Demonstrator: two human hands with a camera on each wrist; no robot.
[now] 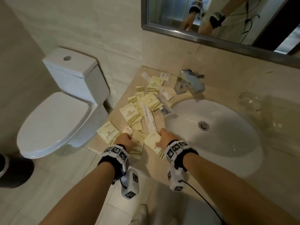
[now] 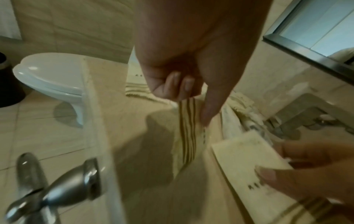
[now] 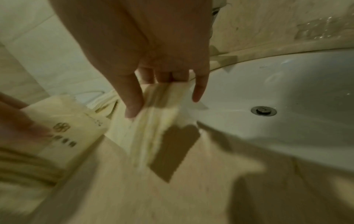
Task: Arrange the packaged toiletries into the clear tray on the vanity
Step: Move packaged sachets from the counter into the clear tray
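Several cream toiletry packets [image 1: 132, 115] with olive stripes lie scattered on the beige vanity [image 1: 113, 142], left of the sink. My left hand [image 1: 128, 139] pinches one striped packet [image 2: 186, 131] by its end, just above the counter's front. Beside it, my right hand [image 1: 164, 137] grips another cream packet [image 3: 161, 115] with curled fingers, near the basin's rim. The two hands are close together. A faint clear tray [image 1: 267, 132] seems to sit on the counter right of the sink, far from both hands.
A white basin [image 1: 227, 143] fills the counter's middle, with a chrome faucet [image 1: 190, 82] behind it. A clear glass [image 1: 250, 101] stands at the back right. A toilet [image 1: 56, 120] and a black bin [image 1: 9, 169] are to the left. A mirror [image 1: 227, 18] hangs above.
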